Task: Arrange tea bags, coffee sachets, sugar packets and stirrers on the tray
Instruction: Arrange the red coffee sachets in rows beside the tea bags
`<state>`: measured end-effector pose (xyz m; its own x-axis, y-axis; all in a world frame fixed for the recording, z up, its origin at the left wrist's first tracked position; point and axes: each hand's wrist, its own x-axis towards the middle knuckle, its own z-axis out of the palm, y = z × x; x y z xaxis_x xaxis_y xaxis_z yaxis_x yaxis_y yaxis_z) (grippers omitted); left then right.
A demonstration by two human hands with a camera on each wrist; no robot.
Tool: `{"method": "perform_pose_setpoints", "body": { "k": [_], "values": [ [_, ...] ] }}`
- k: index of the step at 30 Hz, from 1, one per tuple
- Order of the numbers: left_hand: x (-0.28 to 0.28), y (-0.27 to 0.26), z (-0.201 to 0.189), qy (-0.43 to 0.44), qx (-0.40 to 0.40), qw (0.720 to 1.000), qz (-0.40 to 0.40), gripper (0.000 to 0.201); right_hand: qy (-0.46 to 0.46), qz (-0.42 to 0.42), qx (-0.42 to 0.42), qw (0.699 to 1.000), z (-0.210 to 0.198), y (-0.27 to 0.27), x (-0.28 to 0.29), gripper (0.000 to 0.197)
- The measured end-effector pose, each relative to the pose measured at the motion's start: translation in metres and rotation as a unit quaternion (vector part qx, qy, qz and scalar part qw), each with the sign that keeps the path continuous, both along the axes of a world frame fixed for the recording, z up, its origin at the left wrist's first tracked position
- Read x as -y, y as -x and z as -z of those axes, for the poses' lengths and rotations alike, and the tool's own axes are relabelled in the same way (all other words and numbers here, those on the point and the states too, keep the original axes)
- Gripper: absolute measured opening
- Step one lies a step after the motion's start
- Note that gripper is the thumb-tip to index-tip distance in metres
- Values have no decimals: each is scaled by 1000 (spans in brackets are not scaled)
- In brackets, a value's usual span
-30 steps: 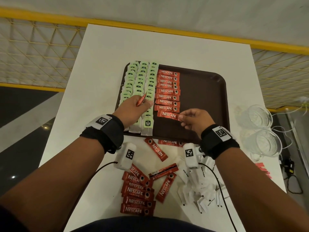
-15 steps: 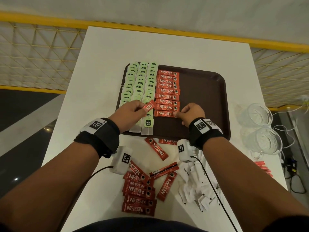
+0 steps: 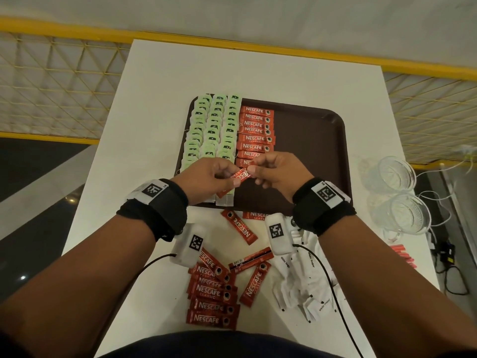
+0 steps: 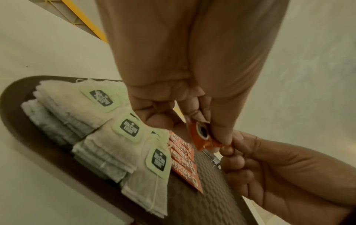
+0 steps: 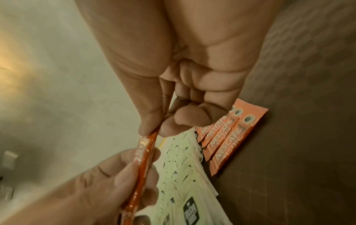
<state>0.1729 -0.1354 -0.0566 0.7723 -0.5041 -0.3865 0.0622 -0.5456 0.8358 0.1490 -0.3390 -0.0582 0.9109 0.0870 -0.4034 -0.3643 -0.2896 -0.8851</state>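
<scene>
Now both the left hand (image 3: pixel 206 177) and right hand (image 3: pixel 277 171) pinch one coffee sachet (image 3: pixel 241 175); mistimed release could drop it crooked onto the tray (image 3: pixel 322 156).

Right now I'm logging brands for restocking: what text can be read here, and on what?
"NESCAFE CLASSIC": red coffee sachets on the tray, loose sachets on the table.
"White Sugar": white sugar packets, barely legible.
Tea bag tags: dark logo, too blurred to read.
Wrist bands: square coded markers, no words.
</scene>
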Motion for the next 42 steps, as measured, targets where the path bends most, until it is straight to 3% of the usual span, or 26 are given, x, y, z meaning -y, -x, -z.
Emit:
{"method": "perform_pose_setpoints", "body": {
  "k": [3,6,11,14,18,23,27,36,39,42],
  "values": [
    [5,-2,-5,-27,37,999,21,16,42,-12,40,998,-4,0,-2,6],
    [11,-5,-7,-13,65,998,-24,21,18,30,61,997,-9,-1,-3,12],
    [16,-4,-11,138,-44,976,-165,10,-11,7,-17,1000,-2,12,-5,13],
    [13,-1,-8,136,-63,972,-182,18,-73,82,-35,993,8,22,-2,3],
    [6,7,1,94,-75,980,-157,22,-76,154,-73,982,14,29,14,9],
    [-6,15,11,32,-44,986,-160,21,44,136,-134,981,28,29,32,6],
    [-9,25,13,11,-29,990,-134,23,137,117,-134,974,36,19,31,7],
    [-15,33,9,-25,8,995,-100,18,233,107,-141,956,37,6,23,23],
    [-15,41,10,-54,56,996,-41,12,253,86,-119,956,29,13,24,22],
    [-11,54,10,-82,95,991,49,14,265,8,-59,962,12,30,22,12]
  ]
}}
